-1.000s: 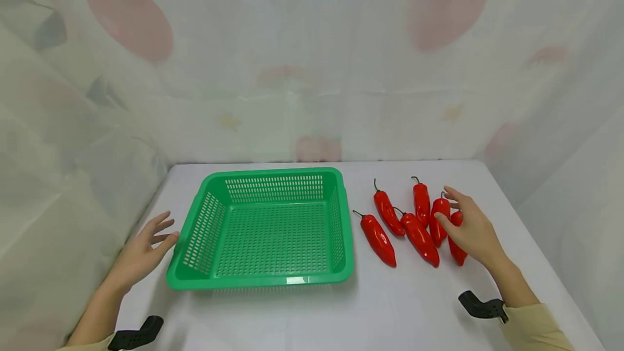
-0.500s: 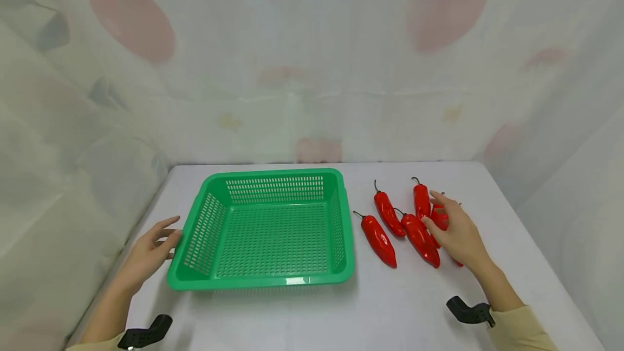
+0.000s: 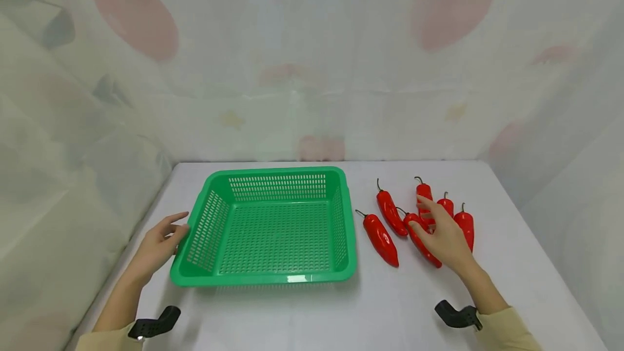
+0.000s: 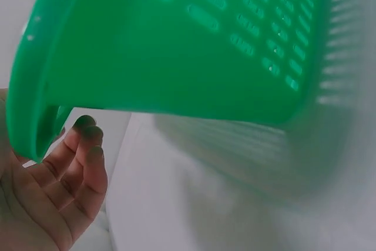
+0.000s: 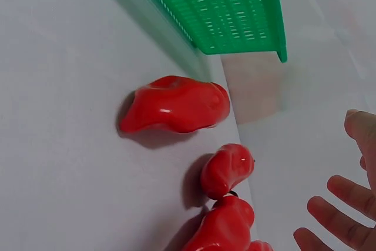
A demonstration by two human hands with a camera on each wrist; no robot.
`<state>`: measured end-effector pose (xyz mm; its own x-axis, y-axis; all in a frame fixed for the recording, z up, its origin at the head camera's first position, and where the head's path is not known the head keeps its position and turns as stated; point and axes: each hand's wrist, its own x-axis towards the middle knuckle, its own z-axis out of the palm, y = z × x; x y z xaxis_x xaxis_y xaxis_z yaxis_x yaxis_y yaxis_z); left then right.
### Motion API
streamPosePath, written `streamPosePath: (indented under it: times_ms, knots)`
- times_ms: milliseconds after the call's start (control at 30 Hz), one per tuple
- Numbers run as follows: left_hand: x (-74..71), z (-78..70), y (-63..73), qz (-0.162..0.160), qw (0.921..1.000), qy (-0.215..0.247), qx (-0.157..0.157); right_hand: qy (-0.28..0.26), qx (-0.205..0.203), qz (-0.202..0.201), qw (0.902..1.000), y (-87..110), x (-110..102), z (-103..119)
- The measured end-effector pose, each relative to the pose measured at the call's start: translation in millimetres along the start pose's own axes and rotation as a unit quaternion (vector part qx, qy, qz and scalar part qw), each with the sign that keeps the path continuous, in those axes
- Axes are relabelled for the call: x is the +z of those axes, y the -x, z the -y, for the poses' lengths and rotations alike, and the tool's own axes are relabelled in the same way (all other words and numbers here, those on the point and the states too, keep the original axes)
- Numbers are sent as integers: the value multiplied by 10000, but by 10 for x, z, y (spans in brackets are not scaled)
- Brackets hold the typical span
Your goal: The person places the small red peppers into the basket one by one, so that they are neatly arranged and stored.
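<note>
red peppers and green basket on a white desk [image 3: 322, 321], seen from above. the six red peppers [image 3: 381, 240] lie on the desk's right half, between the basket and the right edge, most stems pointing towards the far edge. i judge them light and fairly firm, their glossy skins likely slippery; the best hold is across the thick body, just below the stem. the green basket [image 3: 263, 279] stands left of the desk's middle, its far side near the far edge. its thin, pierced wall suggests a light, slightly springy tub, best taken by the rim at its short sides.

my right grip [image 3: 442, 234] is half spread, thumb apart from gently bent fingers, with nothing in it; it hovers over the cluster, partly covering the peppers at its centre, while the pepper nearest the basket lies to its left. my left grip [image 3: 158, 242] is at the basket's left rim, fingers loosely bent outside and below it; i cannot tell whether the thumb touches.
</note>
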<state>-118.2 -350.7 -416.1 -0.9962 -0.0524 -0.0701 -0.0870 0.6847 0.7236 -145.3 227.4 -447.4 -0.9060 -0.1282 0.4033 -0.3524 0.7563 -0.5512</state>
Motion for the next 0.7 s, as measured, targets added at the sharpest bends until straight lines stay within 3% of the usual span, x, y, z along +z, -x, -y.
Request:
streamPosePath:
  times_ms: [700]
  knots:
    - [76,18,-95,-77,9999,-144,31,-327,35,195,9993,78,331,97]
